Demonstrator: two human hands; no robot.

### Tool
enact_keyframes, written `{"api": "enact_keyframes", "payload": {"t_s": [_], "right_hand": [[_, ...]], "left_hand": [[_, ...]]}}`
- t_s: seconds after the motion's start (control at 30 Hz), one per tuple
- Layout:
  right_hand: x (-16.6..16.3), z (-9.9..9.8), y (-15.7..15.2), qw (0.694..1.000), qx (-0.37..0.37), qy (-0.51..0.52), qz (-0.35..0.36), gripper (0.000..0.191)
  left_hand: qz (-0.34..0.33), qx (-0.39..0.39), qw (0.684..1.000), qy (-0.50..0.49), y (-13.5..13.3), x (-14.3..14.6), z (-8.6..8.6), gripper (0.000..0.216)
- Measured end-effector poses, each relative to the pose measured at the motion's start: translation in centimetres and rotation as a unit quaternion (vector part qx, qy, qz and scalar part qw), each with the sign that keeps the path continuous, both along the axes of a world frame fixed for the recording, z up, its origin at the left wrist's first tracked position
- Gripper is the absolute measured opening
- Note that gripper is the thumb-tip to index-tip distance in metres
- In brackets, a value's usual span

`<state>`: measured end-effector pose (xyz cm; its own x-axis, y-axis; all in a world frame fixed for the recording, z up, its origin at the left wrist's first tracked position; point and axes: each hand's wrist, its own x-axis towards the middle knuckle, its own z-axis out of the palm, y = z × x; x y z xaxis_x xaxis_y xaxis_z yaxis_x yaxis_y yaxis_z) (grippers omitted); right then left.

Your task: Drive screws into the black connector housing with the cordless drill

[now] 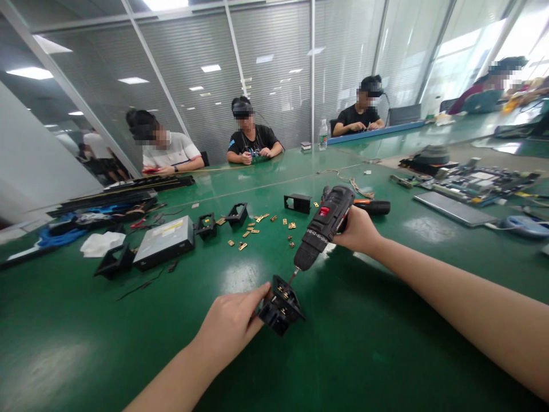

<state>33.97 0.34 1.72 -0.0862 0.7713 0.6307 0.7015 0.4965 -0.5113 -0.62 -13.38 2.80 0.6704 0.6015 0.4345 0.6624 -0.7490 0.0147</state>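
My right hand [358, 230] is closed around the grip of a black cordless drill [325, 225], which slants down to the left. The drill's thin bit reaches into a black plastic housing [281, 312] with brass-coloured pieces inside. Whether the bit touches a screw is too small to tell. Gripping that housing by its left side is my left hand [231, 317], thumb along the upper edge. Beyond the drill's tip, small brass plates [253, 230] lie scattered on the green table [343, 355]. A black frame [297, 203] stands behind them.
Further left are two more black housings [237, 214], a silver disc drive [165, 241], a white tissue [102, 244] and a bundle of cables [64, 232]. Circuit boards [476, 180] and a flat silver device [453, 208] lie right. Several people sit across the table near a water bottle [323, 135].
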Motion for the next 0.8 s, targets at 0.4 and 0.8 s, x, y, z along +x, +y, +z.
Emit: {"api": "enact_keyframes", "payload": {"t_s": [0.4, 0.8], "right_hand": [[0.00, -0.16, 0.26, 1.000, -0.002, 0.004, 0.003, 0.040], [0.06, -0.22, 0.33, 1.000, 0.002, 0.000, 0.003, 0.042]], "left_hand": [[0.009, -0.045, 0.999, 0.026, -0.20, 0.00, 0.39, 0.040], [0.037, -0.082, 0.995, 0.049, -0.44, 0.35, 0.76, 0.042]]}}
